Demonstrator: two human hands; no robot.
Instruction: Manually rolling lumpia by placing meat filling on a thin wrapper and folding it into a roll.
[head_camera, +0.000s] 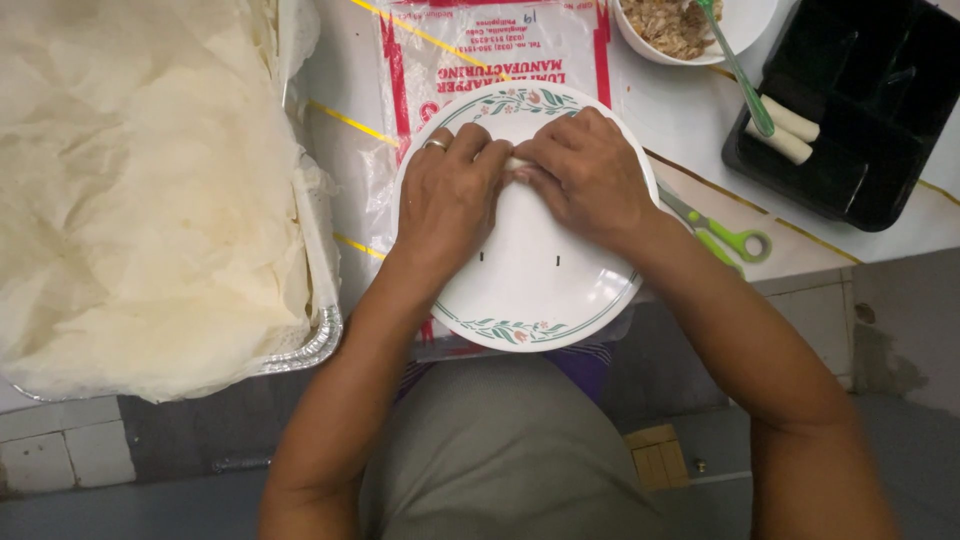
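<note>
A white plate (540, 290) with a floral rim sits at the table's front edge. Both hands rest on its far half. My left hand (447, 200), with a ring on one finger, and my right hand (588, 175) press together on a small pale wrapper roll (517, 163), which shows only as a sliver between the fingertips. The rest of the roll is hidden under the fingers.
A foil tray (318, 340) heaped with thin pale wrappers fills the left. A printed plastic bag (490, 50) lies behind the plate. A white bowl (745, 25) of filling with a green spoon (738, 70), green-handled scissors (725, 235) and a black tray (860, 150) holding two finished rolls stand right.
</note>
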